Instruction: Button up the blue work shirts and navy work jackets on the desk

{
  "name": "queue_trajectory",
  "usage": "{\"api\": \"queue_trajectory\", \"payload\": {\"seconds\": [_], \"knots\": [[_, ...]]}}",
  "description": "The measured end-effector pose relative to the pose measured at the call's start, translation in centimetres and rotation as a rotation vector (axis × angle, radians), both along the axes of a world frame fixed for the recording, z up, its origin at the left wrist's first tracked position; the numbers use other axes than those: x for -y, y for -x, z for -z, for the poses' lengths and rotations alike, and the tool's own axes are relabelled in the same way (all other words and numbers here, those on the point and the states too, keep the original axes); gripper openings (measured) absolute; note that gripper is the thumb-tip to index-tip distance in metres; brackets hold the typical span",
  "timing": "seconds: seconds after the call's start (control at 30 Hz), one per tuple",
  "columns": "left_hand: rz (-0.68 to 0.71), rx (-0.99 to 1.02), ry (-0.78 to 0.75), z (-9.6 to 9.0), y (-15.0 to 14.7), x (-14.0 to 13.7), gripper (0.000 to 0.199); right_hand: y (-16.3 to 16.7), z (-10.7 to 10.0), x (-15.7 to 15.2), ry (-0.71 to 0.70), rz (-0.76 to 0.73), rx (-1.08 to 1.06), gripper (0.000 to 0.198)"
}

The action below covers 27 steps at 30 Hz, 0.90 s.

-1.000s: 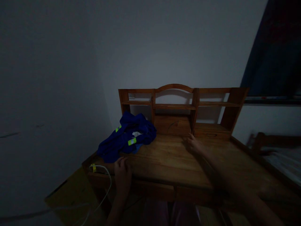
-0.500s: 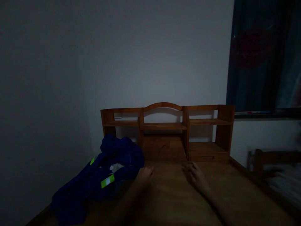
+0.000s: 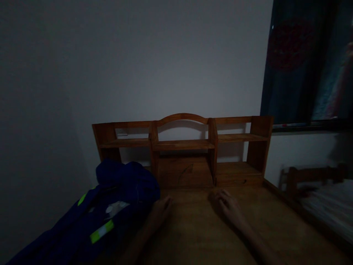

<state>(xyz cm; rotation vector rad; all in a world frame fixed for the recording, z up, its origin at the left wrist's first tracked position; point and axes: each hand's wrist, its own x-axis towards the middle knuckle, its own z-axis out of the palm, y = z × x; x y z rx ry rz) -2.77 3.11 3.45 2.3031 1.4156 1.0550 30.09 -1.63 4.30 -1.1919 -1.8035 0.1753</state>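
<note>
My left hand (image 3: 162, 209) is over the wooden desk top, close beside the blue garment (image 3: 129, 187). Its fingers look loosely curled, with nothing visible in them; dim light hides the detail. To the right, my right hand (image 3: 228, 207) is low over the desk near the hutch's base. Its fingers are bent, with a gap between them, and hold nothing I can see. The garment lies in a crumpled heap on the left, with yellow-green and silver reflective bands and a pale patch.
A wooden shelf hutch (image 3: 183, 145) stands at the back of the desk (image 3: 193, 228) against a pale wall. A dark window (image 3: 298, 66) with a red round decoration is at upper right. Beyond the desk's right edge is a wooden bed frame (image 3: 309, 176) with light bedding.
The view has shifted closer, so the hutch and garment appear larger and farther left. My left hand appears a little farther left and lower; my right hand stays in nearly the same place.
</note>
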Motion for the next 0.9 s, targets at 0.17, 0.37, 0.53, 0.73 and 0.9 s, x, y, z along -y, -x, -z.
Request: {"api": "queue_trajectory", "payload": {"seconds": [0.17,0.37,0.53,0.73,0.9], "knots": [[0.031,-0.010,0.007,0.2,0.0,0.1,0.031,0.1,0.2,0.0,0.024,0.011,-0.004,0.026],[0.043,0.007,-0.006,0.5,0.3,0.1,0.030,-1.4,0.8,-0.4,0.067,0.077,0.005,0.025],[0.040,-0.036,-0.071,0.7,0.3,0.5,0.029,-1.4,1.1,-0.2,0.071,0.068,0.032,0.027],[-0.115,-0.236,-0.454,-2.3,1.1,2.7,0.033,-2.5,1.6,-0.3,0.083,0.092,0.046,0.028],[-0.560,-0.268,-0.685,-11.7,5.5,4.5,0.038,-4.6,2.2,-0.3,0.057,0.169,0.023,0.028]]}}
